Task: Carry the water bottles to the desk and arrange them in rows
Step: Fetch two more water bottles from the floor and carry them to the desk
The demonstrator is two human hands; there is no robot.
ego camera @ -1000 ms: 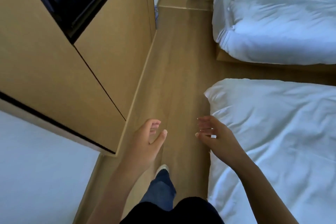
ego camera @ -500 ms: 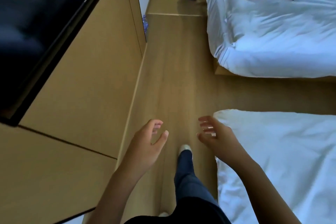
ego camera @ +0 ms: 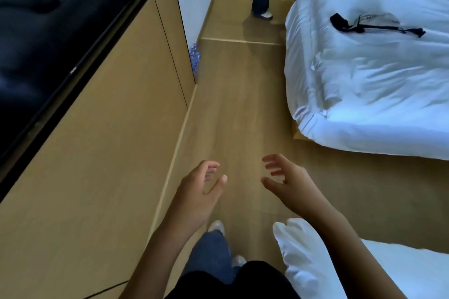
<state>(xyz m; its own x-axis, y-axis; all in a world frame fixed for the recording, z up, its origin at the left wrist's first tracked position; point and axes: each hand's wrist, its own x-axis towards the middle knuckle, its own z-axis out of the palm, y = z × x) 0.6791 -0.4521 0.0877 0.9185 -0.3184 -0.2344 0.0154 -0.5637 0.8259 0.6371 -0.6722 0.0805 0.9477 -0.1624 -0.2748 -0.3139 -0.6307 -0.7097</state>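
Head view: two empty hands held out above a wooden floor.
Left hand (ego camera: 198,192) and right hand (ego camera: 289,183) spread, fingers loosely curled (holding nothing); water bottles (ego camera: 195,58) stand far ahead of the left hand, by the wall.

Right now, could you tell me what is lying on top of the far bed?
On the far bed lies a dark strap attached to a pale item, on rumpled white bedding. Anything beneath the duvet is covered.
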